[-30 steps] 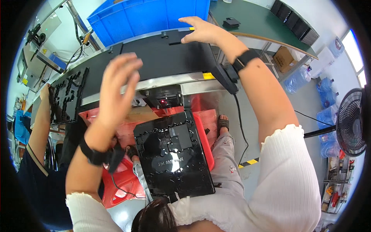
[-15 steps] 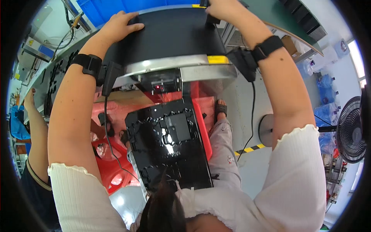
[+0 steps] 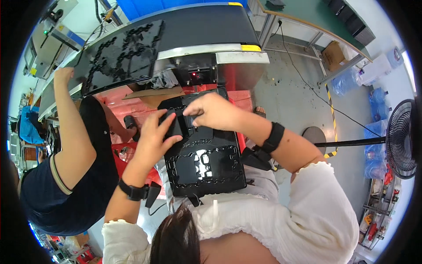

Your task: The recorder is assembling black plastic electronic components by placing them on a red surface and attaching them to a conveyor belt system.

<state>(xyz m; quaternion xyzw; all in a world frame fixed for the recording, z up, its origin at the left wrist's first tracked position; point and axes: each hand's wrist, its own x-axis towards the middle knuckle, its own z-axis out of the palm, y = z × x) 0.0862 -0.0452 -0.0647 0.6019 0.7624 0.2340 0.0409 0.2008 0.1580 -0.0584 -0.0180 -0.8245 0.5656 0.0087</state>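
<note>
A glossy black moulded tray [image 3: 206, 169] with raised, chain-like outlines rests across my lap. Both hands are over its far half. A small matte dark rectangular piece [image 3: 176, 128] sits between the thumb and fingers of my left hand [image 3: 151, 138], which curls around its left side. My right hand [image 3: 213, 111] reaches in from the right, thumb and forefinger drawn together near the piece's upper right. What those right fingertips grip is too dark to make out. Each wrist wears a black strap with a dark device.
Beyond the tray runs a conveyor [image 3: 206, 26] with a black belt. A large glossy ridged black sheet [image 3: 125, 55] lies on its left part. A co-worker's arm [image 3: 72, 114] reaches to the conveyor from the left. A fan [image 3: 399, 145] and green-topped table [image 3: 307, 20] stand right.
Both my hands have come back from the conveyor to the tray on my lap. The ridged sheet now shows on the belt, and more of the co-worker is in view.
</note>
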